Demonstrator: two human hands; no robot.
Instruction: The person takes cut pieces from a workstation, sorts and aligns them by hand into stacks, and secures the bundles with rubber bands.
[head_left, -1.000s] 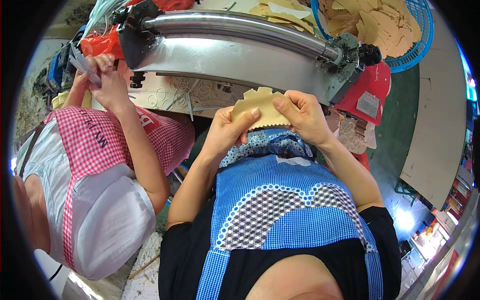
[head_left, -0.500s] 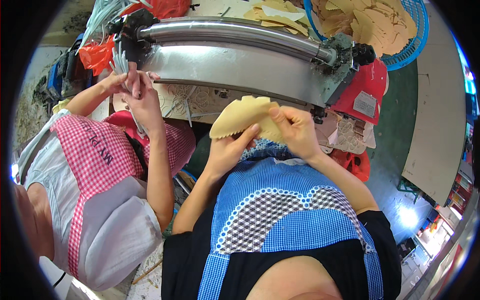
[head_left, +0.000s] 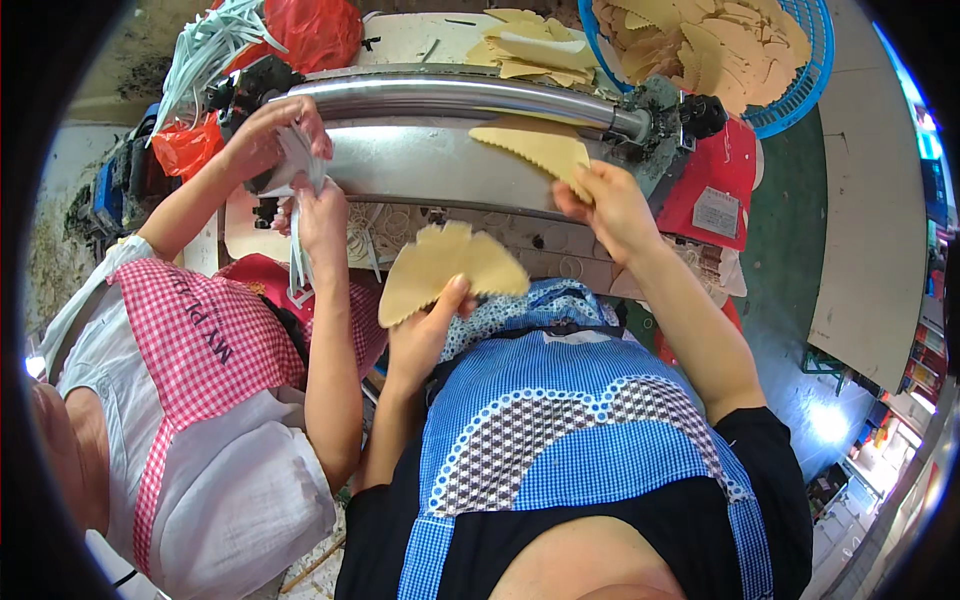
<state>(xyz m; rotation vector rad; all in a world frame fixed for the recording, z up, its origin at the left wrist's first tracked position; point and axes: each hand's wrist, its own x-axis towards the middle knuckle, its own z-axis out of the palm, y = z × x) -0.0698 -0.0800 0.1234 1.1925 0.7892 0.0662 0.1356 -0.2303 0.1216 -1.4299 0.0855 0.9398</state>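
Observation:
In my left hand [head_left: 425, 335] is a tan, fan-shaped cut piece [head_left: 445, 262] with notched and zigzag edges, pinched under my thumb in front of my apron. Whether it is one layer or several, I cannot tell. My right hand [head_left: 612, 205] is closed on the corner of another tan zigzag-edged piece [head_left: 540, 150]. That piece lies over the metal plate [head_left: 400, 160] of a machine, and its far edge reaches the shiny steel roller [head_left: 450, 100]. My right fingers are slightly blurred.
At my left a co-worker in a red checked apron [head_left: 190, 310] handles white strips [head_left: 298, 155]. Behind the roller lie stacked tan pieces [head_left: 530, 45] and a blue basket [head_left: 815, 85] full of them. Dark roller mounts [head_left: 665, 115] and a red box [head_left: 722, 180] stand at right.
My hands have moved apart. The right has carried one tan piece forward to the roller; the left has moved left and lower with the other. The co-worker's hands have shifted with the strips.

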